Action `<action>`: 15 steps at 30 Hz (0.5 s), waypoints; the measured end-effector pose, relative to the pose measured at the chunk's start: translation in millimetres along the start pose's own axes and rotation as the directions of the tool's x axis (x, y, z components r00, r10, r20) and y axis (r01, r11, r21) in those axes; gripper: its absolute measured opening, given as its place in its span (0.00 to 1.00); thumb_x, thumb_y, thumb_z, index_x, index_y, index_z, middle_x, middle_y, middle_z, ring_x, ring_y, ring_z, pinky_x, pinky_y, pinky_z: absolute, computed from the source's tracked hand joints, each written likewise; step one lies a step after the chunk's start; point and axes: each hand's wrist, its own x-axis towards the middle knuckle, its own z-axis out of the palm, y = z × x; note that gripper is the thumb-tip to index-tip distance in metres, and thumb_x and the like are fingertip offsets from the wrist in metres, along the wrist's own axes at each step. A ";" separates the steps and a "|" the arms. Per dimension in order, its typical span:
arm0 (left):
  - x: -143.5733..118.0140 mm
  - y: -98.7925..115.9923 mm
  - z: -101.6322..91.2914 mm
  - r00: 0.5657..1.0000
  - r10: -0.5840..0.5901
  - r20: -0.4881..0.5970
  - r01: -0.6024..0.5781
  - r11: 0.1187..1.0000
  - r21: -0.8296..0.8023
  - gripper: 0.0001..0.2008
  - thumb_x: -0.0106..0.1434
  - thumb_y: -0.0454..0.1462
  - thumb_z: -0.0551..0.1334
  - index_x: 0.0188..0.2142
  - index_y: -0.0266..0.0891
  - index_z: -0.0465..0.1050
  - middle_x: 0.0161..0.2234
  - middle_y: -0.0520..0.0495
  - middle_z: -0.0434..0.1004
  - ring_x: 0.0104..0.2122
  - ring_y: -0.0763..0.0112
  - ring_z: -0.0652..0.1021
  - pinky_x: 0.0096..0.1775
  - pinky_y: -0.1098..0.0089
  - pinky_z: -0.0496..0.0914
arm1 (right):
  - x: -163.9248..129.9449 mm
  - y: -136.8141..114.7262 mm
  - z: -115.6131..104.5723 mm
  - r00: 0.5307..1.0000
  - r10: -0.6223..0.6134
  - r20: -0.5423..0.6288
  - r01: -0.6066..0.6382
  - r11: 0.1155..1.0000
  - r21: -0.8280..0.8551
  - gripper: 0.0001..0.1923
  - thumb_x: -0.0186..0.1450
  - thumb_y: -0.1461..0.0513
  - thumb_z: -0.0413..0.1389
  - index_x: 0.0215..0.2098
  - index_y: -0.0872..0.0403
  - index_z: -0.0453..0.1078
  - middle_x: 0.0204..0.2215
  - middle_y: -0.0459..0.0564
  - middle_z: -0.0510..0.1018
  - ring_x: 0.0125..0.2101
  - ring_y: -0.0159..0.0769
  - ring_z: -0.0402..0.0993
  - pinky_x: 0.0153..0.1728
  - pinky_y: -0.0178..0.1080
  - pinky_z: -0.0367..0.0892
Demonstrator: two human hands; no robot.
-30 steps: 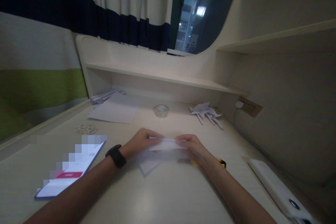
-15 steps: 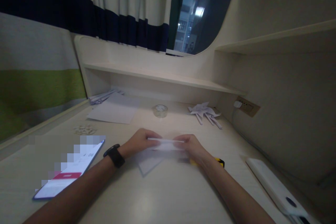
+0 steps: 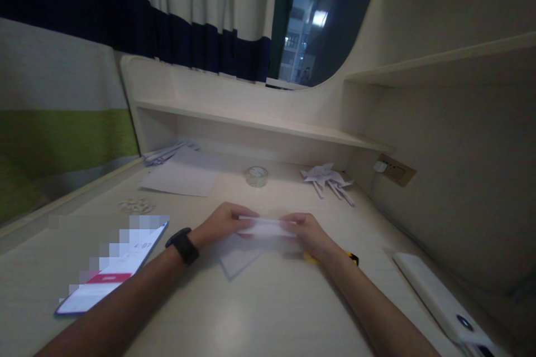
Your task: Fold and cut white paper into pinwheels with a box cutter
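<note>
Between my two hands a sheet of white paper is stretched, its upper edge folded or rolled over; motion blurs its lower part. My left hand pinches the left end, thumb and fingers closed. At the right end my right hand grips it in the same way. Below my left hand a white paper piece lies flat on the desk, partly covered. Something yellow and black shows from behind my right wrist, mostly hidden.
A roll of clear tape sits beyond my hands. Paper pinwheels lie at back right, white sheets at back left. Small pale pieces lie near a lit tablet or phone. A long white device rests at right.
My hands have hardly moved. The paper's folded upper edge looks slightly higher and more of its front face shows. The other things lie as before.
</note>
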 end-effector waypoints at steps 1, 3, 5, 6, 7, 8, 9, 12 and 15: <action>-0.3 0.7 -0.7 1.000 -0.015 0.001 0.015 0.999 -0.040 0.18 0.56 0.43 0.65 0.40 0.32 0.79 0.33 0.41 0.82 0.28 0.64 0.79 0.32 0.67 0.71 | 0.1 -0.1 -0.4 1.000 0.000 -0.001 0.000 1.000 0.015 0.19 0.49 0.55 0.68 0.33 0.60 0.76 0.21 0.47 0.76 0.18 0.26 0.69 0.18 0.29 0.65; -0.9 1.0 -2.3 1.000 -0.026 0.019 0.027 0.995 -0.095 0.18 0.55 0.43 0.66 0.40 0.32 0.79 0.34 0.40 0.81 0.30 0.63 0.79 0.33 0.66 0.72 | 0.2 0.1 -1.3 1.000 0.005 -0.008 -0.004 0.999 0.044 0.18 0.48 0.56 0.68 0.33 0.59 0.76 0.23 0.47 0.77 0.19 0.26 0.70 0.19 0.29 0.66; -1.2 0.0 -3.5 0.998 -0.040 0.051 0.047 0.990 -0.133 0.17 0.54 0.42 0.67 0.41 0.34 0.79 0.36 0.40 0.81 0.33 0.62 0.79 0.35 0.65 0.72 | 0.2 0.4 -2.1 1.000 0.010 -0.018 -0.009 0.998 0.067 0.18 0.48 0.57 0.69 0.34 0.58 0.76 0.24 0.48 0.77 0.19 0.26 0.71 0.19 0.29 0.66; -1.3 -0.9 -3.8 0.996 -0.056 0.068 0.066 0.986 -0.155 0.17 0.53 0.41 0.67 0.41 0.34 0.78 0.37 0.40 0.81 0.33 0.62 0.79 0.36 0.64 0.72 | 0.1 0.5 -2.5 1.000 0.013 -0.020 -0.011 0.997 0.076 0.18 0.47 0.57 0.69 0.34 0.58 0.76 0.24 0.48 0.77 0.19 0.27 0.71 0.19 0.30 0.66; -1.4 -1.7 -3.9 0.994 -0.077 0.081 0.090 0.979 -0.184 0.17 0.53 0.40 0.68 0.42 0.35 0.78 0.38 0.40 0.81 0.34 0.62 0.79 0.37 0.64 0.73 | 0.0 0.3 -2.8 1.000 0.016 -0.019 -0.015 0.996 0.084 0.18 0.47 0.57 0.69 0.34 0.58 0.76 0.25 0.48 0.78 0.19 0.27 0.71 0.19 0.30 0.66; -1.5 -2.5 -3.9 0.990 -0.103 0.093 0.121 0.968 -0.220 0.17 0.53 0.40 0.68 0.42 0.34 0.78 0.38 0.40 0.81 0.34 0.63 0.79 0.37 0.64 0.73 | -0.1 -0.1 -3.0 1.000 0.018 -0.017 -0.016 0.996 0.090 0.18 0.47 0.57 0.69 0.33 0.58 0.76 0.24 0.48 0.78 0.20 0.27 0.71 0.20 0.30 0.66; -1.7 -3.1 -3.9 0.986 -0.131 0.100 0.153 0.953 -0.261 0.17 0.53 0.39 0.68 0.42 0.34 0.78 0.38 0.41 0.81 0.34 0.64 0.79 0.38 0.63 0.73 | -0.3 -0.7 -3.1 1.000 0.019 -0.020 -0.017 0.995 0.099 0.17 0.47 0.58 0.69 0.33 0.57 0.76 0.25 0.48 0.78 0.20 0.28 0.72 0.20 0.31 0.67; -2.3 -4.3 -4.0 0.976 -0.194 0.098 0.217 0.907 -0.360 0.16 0.52 0.38 0.69 0.41 0.33 0.78 0.36 0.42 0.80 0.33 0.65 0.78 0.38 0.63 0.74 | -0.4 -2.5 -2.5 0.999 0.010 -0.037 -0.006 0.994 0.113 0.17 0.46 0.58 0.69 0.32 0.57 0.77 0.25 0.49 0.78 0.20 0.28 0.72 0.20 0.31 0.67; -2.7 -5.0 -4.8 0.978 -0.183 0.100 0.208 0.892 -0.402 0.16 0.52 0.37 0.69 0.41 0.34 0.78 0.35 0.43 0.80 0.33 0.67 0.78 0.38 0.64 0.74 | 0.6 -1.9 -1.3 0.998 0.003 -0.061 0.004 0.994 0.112 0.17 0.45 0.58 0.70 0.32 0.57 0.77 0.25 0.49 0.78 0.20 0.29 0.72 0.20 0.31 0.68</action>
